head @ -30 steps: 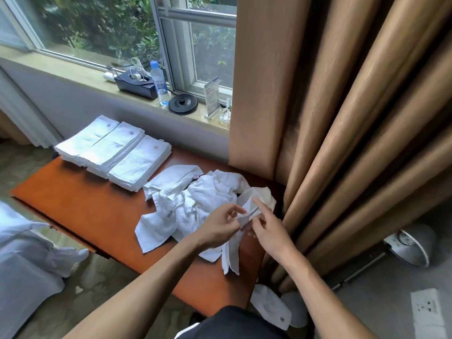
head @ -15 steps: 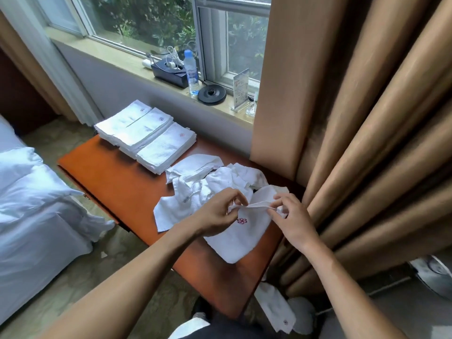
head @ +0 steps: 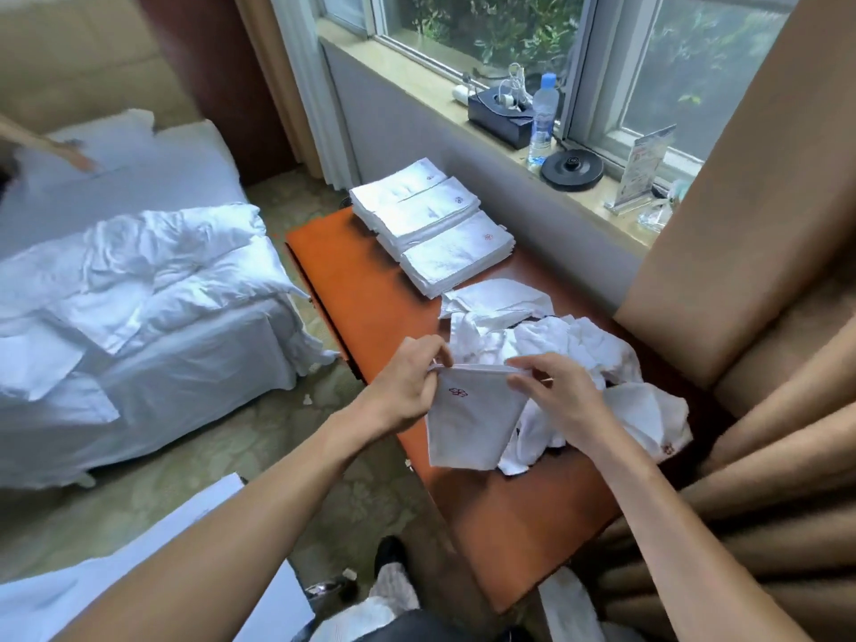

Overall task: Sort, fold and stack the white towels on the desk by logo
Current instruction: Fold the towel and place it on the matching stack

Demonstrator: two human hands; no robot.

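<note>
**Both hands pinch one logo towel by its top edge**

A bed with rumpled white linen fills the space well to the left of the grip. Tan curtains hang in heavy folds to the right of it. Between them runs the orange-brown desk, and its near end lies below the grip. A window sill crosses the view well beyond the grip.

Just beyond the grip and to its right, the heap of unfolded white towels lies crumpled on the desk. The outermost towel on the right has a small red mark at its corner. Farther beyond the grip, at the desk's far end, three stacks of folded towels lie side by side, touching. Each top towel carries a small red mark near one corner, and these marks are too small to tell apart.

The held towel hangs from the grip above the desk's left edge, with its top edge pulled nearly straight between the two hands. The left hand pinches the top left corner between thumb and curled fingers. The right hand pinches the top right corner, with its fingers curled over the edge.

On the sill, beyond the grip and to its right, stand a black box, a round black base and a water bottle. A red logo with a looped, flower-like outline sits on the held towel just under the left hand's pinch.
</note>
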